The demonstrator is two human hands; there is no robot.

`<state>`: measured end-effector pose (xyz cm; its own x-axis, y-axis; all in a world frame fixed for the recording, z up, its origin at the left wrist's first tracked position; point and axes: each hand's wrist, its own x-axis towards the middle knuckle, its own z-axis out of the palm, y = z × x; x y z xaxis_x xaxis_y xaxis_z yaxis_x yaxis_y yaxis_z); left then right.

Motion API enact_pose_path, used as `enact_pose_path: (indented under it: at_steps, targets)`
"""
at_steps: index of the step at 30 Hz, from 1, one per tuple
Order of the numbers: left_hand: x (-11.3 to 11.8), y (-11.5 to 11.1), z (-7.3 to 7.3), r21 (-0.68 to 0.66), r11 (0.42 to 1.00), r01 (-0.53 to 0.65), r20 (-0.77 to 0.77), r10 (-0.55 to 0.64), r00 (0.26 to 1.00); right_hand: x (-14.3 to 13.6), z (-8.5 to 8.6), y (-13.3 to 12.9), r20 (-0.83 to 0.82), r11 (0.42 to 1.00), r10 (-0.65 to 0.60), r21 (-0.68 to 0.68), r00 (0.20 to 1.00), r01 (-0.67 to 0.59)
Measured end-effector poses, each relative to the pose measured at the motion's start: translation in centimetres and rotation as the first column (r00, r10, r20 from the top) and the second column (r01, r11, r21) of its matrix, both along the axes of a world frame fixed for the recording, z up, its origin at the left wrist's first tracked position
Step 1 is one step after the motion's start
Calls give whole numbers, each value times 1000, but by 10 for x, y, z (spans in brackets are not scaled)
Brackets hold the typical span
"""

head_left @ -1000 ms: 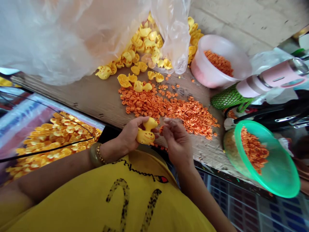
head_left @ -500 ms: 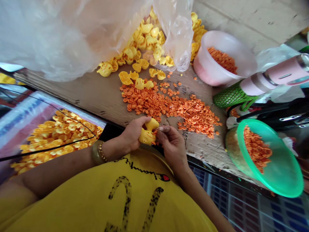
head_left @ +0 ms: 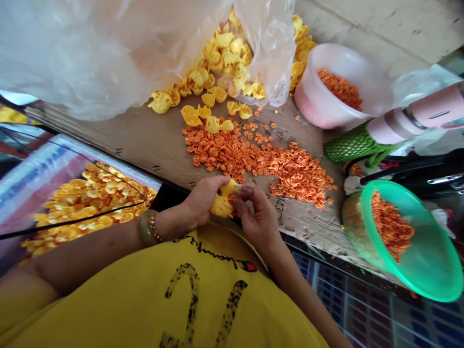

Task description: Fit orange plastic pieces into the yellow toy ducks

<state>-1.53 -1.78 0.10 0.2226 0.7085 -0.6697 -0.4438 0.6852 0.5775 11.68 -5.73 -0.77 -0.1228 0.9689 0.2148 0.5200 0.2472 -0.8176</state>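
My left hand (head_left: 203, 199) holds a yellow plastic piece (head_left: 222, 205) with small marks on it, just above my shirt at the table's near edge. My right hand (head_left: 258, 212) is closed at the piece's right side, thumb and forefinger pinched; small orange bits show beside the fingertips, but what they grip is too small to tell. Beyond both hands a spread heap of small orange parts (head_left: 293, 171) lies on the cardboard. Several yellow shells (head_left: 212, 124) rest at that heap's far edge.
A plastic bag (head_left: 108, 58) with yellow shells covers the far left. At the right stand a whitish bowl (head_left: 308, 104) and a tilted green bowl (head_left: 431, 261), both with orange parts, and a pink bottle (head_left: 387, 126). A lined crate of yellow pieces (head_left: 83, 203) is at lower left.
The view has shifted slightly, moving the table items a little to the right. The yellow piece has turned slightly in my left hand; my right fingers remain beside it.
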Motion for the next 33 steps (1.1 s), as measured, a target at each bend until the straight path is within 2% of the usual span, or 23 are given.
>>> enact_pose_path:
  at_steps: [2, 4, 8, 12, 16, 19, 23, 28, 33]
  targets:
    - [0, 0, -1, 11, 1000, 15, -2, -15, 1000, 4, 3, 3, 121, 996, 81, 39, 989, -86]
    - [0, 0, -1, -4, 1000, 6, 1, -6, 1000, 8, 4, 4, 184, 992, 110, 38, 977, -119]
    - [-2, 2, -1, -41, 999, -10, 10, 11, 1000, 10, 5, 4, 38, 998, 55, -40, 998, -53]
    - [-3, 2, -2, -53, 999, 8, 23, -6, 1000, 6, 2, 4, -149, 991, 31, -126, 988, -50]
    - [-3, 3, -2, -79, 997, 25, 36, -22, 999, 5, 0, 4, -172, 988, 28, -148, 985, -54]
    - [-3, 3, -3, -76, 996, 43, 63, -38, 997, 8, 0, 4, -63, 992, 75, -97, 995, -81]
    - [-5, 1, -4, -26, 998, 53, 74, -51, 996, 12, 9, 3, 208, 991, 131, -6, 969, -132]
    - [-7, -3, 0, 88, 987, 137, 55, -142, 988, 11, 29, 2, 530, 978, 154, 38, 834, -204]
    - [-7, -4, 2, 95, 986, 135, 14, -137, 991, 6, 35, 3, 687, 957, 205, 8, 697, -289]
